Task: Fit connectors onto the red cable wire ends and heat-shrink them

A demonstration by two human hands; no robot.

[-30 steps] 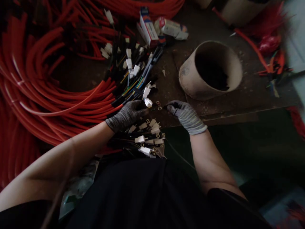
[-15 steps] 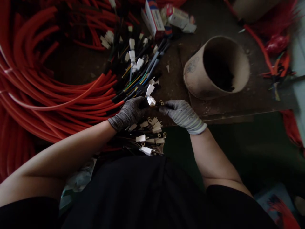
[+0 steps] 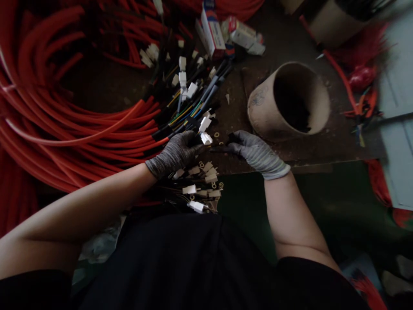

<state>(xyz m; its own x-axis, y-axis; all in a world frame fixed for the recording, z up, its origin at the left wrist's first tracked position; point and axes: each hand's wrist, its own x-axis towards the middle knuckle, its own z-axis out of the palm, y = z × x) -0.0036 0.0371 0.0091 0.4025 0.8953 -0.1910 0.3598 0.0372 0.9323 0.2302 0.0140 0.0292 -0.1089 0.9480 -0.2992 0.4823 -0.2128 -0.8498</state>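
My left hand (image 3: 176, 151), in a grey knit glove, is closed around the wires at the end of a red-sheathed cable. Beside its fingertips a white plug connector (image 3: 205, 138) sticks out, with another white connector (image 3: 204, 124) just above. Brass ring terminals (image 3: 216, 134) show to the right of these connectors. My right hand (image 3: 254, 150), gloved alike, is pinched shut a short way to the right. Dark thin pieces show at its fingertips, too dim to name. Below my left hand lie several more white connectors (image 3: 189, 189) and ring terminals on wires.
Coiled red cables (image 3: 106, 140) fill the left side. A cardboard tube container (image 3: 261, 107) with dark contents stands right of centre on the dark table (image 3: 284, 157). Small boxes (image 3: 213, 32) lie at the back. At the right is a red cable (image 3: 342, 71) with bared wires.
My right hand has drawn away to the right from the ring terminals, with dark pieces now showing at its fingertips. My left hand keeps its grip. The view has shifted slightly.
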